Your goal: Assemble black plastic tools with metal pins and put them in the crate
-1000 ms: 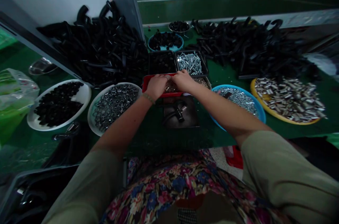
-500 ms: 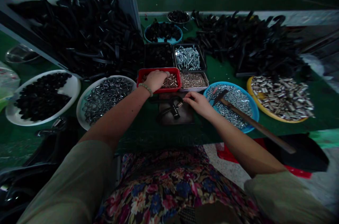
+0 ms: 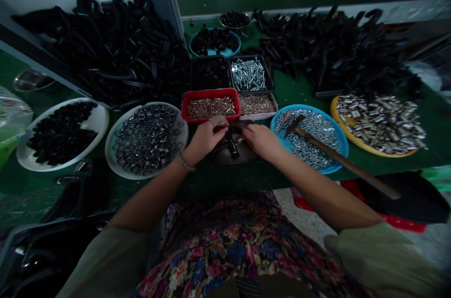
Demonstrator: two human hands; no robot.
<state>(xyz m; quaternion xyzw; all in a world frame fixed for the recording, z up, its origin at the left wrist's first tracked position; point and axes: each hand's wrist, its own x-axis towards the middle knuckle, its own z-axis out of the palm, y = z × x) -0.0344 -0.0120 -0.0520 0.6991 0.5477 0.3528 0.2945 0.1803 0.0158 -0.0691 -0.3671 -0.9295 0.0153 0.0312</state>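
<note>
My left hand [image 3: 204, 136] and my right hand [image 3: 260, 141] meet over a dark metal block [image 3: 234, 155] on the green bench. A black clamp part [image 3: 232, 144] lies on the block between them. Fingers of both hands are curled and pinched at that part; what the left fingers pinch is too small to name. Just behind the hands stands a red tray [image 3: 210, 93] of small copper-coloured pins. A hammer [image 3: 331, 152] with a wooden handle rests across the blue bowl [image 3: 334, 162] to the right of my right hand.
A white dish of metal rings [image 3: 148, 138] and a white plate of black parts [image 3: 59, 131] sit on the left. A tray of screws [image 3: 249, 74], a tray of small pins [image 3: 257, 104] and a yellow plate of metal sleeves [image 3: 380, 122] sit right. Black tube piles [image 3: 116, 49] fill the back.
My left hand has come back from the red tray to the black part on the block. My right hand has shifted slightly left onto the same part. The hammer stays on the blue bowl.
</note>
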